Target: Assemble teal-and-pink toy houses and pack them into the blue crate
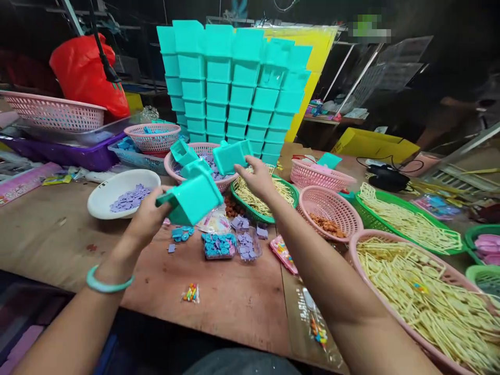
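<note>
A teal plastic box is tilted in my left hand, with the fingers closed on its near left edge. My right hand pinches the right edge of a second teal box, which is over the back of a pink basket. Another small teal piece rests in that basket among purple pieces. In front of the boxes sit a clear tray of blue pieces and a clear tray of purple squares.
Teal boxes stand in tall stacks at the back. A white bowl of purple pieces is at left. On the right are a green basket and a large pink basket of cream plastic parts. A small candy-coloured packet lies near the front edge.
</note>
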`<state>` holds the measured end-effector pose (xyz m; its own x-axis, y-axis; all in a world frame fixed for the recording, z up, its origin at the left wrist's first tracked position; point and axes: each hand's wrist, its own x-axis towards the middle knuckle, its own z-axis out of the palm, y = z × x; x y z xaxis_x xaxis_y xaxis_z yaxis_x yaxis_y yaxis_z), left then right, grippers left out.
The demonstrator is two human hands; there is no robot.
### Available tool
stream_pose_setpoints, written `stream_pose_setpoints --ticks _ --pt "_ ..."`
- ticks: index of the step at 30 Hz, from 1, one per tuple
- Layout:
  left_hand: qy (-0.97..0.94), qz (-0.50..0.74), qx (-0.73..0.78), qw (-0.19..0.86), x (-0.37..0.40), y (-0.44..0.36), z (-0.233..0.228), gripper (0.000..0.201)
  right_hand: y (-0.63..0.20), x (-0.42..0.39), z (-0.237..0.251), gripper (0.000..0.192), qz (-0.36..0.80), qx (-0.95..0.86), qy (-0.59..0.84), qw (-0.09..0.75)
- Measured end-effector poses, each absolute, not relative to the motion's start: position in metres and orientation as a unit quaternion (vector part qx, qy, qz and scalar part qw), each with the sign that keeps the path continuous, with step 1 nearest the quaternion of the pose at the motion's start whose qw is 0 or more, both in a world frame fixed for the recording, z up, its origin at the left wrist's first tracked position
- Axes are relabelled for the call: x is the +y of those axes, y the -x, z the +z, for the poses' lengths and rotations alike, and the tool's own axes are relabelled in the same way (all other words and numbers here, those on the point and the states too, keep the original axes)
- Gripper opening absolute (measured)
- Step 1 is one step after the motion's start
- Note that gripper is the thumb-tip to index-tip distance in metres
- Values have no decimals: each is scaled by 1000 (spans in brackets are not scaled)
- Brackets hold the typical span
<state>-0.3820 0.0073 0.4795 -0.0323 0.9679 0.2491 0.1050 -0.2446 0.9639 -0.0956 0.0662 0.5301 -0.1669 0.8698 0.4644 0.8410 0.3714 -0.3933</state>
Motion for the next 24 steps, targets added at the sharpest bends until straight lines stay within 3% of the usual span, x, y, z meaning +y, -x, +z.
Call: stream_pose_setpoints --ticks 2,6,9,12,15,17,19,21,24 --pt "-613 462 479 427 -23 391 472 42 64 5 546 36 74 -800 512 303" --pt "-676 310 510 433 -67 386 449 26 25 -133 553 17 184 -867 444 134" --pt "-745 243 477 398 -84 356 433 26 21 -196 527 17 213 -859 465 23" --pt "-783 232 462 346 -89 324 421 33 18 -211 484 21 159 -848 506 -17" --pt "-775 275 472 318 -96 321 404 38 13 -211 448 20 30 -846 531 33" --pt "-773 320 471 279 -106 338 382 39 14 -215 432 41 -46 -836 538 97" --pt "-817 358 421 164 -117 361 353 29 21 -225 420 55 -86 -819 542 166" --pt "-863 354 350 85 -122 381 326 25 29 -238 408 55 -120 -793 552 228" --pt "-860 390 325 55 -115 392 319 20 28 -258 384 60 -185 -751 571 275"
